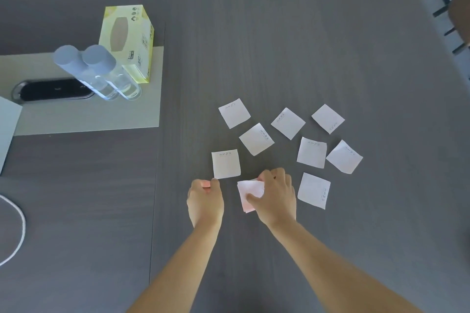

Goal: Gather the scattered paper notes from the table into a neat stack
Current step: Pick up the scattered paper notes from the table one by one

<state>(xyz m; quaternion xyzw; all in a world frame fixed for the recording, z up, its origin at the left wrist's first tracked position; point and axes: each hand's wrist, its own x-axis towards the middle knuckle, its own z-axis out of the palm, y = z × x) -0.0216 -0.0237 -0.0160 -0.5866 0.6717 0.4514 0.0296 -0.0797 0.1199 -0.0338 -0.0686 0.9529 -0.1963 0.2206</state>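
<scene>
- My right hand (276,198) is nearest, its grip pinched together on a pale pink-white note (248,194), thumb on top and fingers curled over the far edge; the note lifts slightly off the dark table (279,33).
- My left hand (205,198) lies just beside it, fingers curled; the fingertips sit at the near left corner of a square note (225,164), but I cannot tell whether that grip has closed on the paper.
- Just right of my right hand a note (314,190) lies flat, writing along its right edge.
- Beyond it sit two more, an upright one (311,152) and a tilted one (344,157), their corners nearly touching.
- In the middle a tilted note (256,139) lies apart from the rest.
- Farthest from me are three notes in a loose row: left (234,113), centre (288,123), right (328,118), all turned at angles.
- Every loose note is a single sheet lying flat on the table; none overlap.
- Far left, on a lighter grey panel (89,117), two clear bottles (101,73) with grey caps stand touching each other, just in front of a yellow tissue box (132,38).
- A black oval socket plate (50,90) is set into the panel beside the bottles.
- A white cord (19,226) curves at the near left edge.
</scene>
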